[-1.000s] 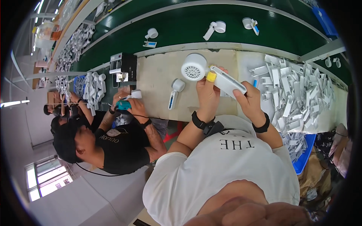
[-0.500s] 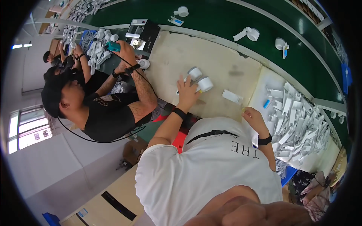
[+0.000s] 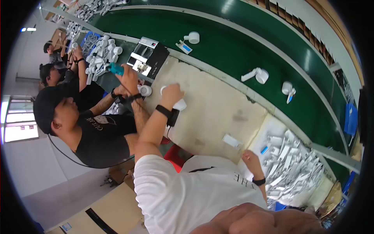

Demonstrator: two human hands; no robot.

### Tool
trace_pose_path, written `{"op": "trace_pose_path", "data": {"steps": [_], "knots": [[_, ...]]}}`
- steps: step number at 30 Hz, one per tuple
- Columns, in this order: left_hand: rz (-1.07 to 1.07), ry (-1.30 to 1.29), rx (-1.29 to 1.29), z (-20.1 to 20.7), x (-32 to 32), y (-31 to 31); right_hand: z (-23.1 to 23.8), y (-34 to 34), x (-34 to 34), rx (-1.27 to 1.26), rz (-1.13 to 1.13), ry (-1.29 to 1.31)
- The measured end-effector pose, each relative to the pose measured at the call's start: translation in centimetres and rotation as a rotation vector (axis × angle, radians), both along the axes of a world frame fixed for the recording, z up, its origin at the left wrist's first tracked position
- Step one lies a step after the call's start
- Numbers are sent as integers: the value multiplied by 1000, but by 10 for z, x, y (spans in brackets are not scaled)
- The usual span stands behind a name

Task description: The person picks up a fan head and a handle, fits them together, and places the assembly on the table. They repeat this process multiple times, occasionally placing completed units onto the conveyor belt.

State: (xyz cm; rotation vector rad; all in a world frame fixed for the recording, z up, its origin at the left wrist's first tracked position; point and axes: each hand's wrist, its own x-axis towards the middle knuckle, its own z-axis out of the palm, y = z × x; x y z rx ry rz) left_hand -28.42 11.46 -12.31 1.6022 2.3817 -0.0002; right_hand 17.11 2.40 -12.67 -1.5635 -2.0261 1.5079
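My left hand (image 3: 172,95) is at the left end of the cream work surface, its fingers curled down over white round cup-like parts (image 3: 180,105). One part shows below the hand, and the edge of another shows on its far side; the hand hides most of both. Close to my body, my right hand (image 3: 251,160) has its fingers drawn together in a pinch, and whatever is between them is too small to make out. Just beyond its fingertips, a flat white rectangular piece (image 3: 232,141) lies on the surface.
A heap of white elongated parts (image 3: 294,163) lies at the right, with a small blue piece (image 3: 264,150) beside it. Several white assemblies rest on the green belt (image 3: 222,50). At left stand a black machine (image 3: 150,56) and a co-worker holding a teal tool (image 3: 116,69).
My left hand has moved left toward the co-worker, and the white round parts have moved with it. My right hand stays pinched near the flat white piece. The whole view has shifted.
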Motion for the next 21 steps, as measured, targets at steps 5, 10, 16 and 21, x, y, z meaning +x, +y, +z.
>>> {"op": "trace_pose_path", "data": {"steps": [5,10,16,21], "knots": [[372,-268,482,-68,-69,153,-1,15,-17,-2,-11,-94],[888,-151,321,-75,-96,239,-6,25,-26,-93,-109,-164],[929,-383,242,-78,-113,260,-13,31,-32,-129,-49,-194],[538,-921,370,-43,-64,228,-4,42,-40,-116,-192,-40]]}}
